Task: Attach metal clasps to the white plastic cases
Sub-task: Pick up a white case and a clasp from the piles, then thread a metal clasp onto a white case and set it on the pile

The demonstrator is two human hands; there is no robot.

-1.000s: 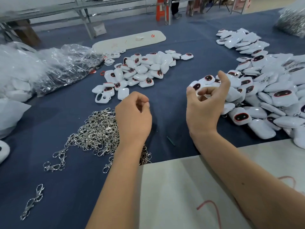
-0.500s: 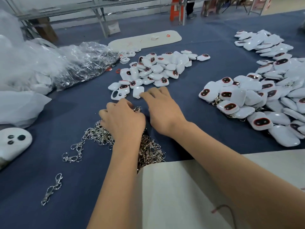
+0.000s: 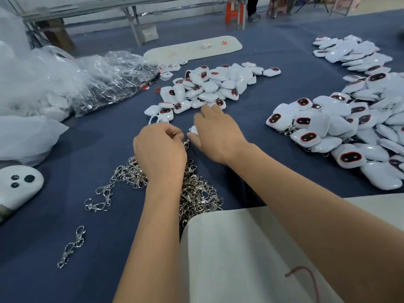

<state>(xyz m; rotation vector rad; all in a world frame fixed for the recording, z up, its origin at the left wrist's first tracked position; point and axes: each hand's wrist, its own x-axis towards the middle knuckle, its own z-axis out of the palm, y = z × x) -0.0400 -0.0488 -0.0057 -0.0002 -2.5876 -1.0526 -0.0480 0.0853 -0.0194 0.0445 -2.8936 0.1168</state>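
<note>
Over the near clasp heap (image 3: 192,193), my left hand (image 3: 160,150) pinches one clasp (image 3: 187,142) while my right hand (image 3: 215,136) curls around a white case (image 3: 194,129); the far pile (image 3: 214,86) apparently waits, the right pile (image 3: 349,127) looks clasped.

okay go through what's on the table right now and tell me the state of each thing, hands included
left hand: fingers curled, pinching a clasp
right hand: over a white case, grip hidden
clasp pile: loose, tangled heap
middle case pile: loose, no clasps visible
right case pile: heaped, some clasps showing
clear bag: crumpled, lying flat
</note>
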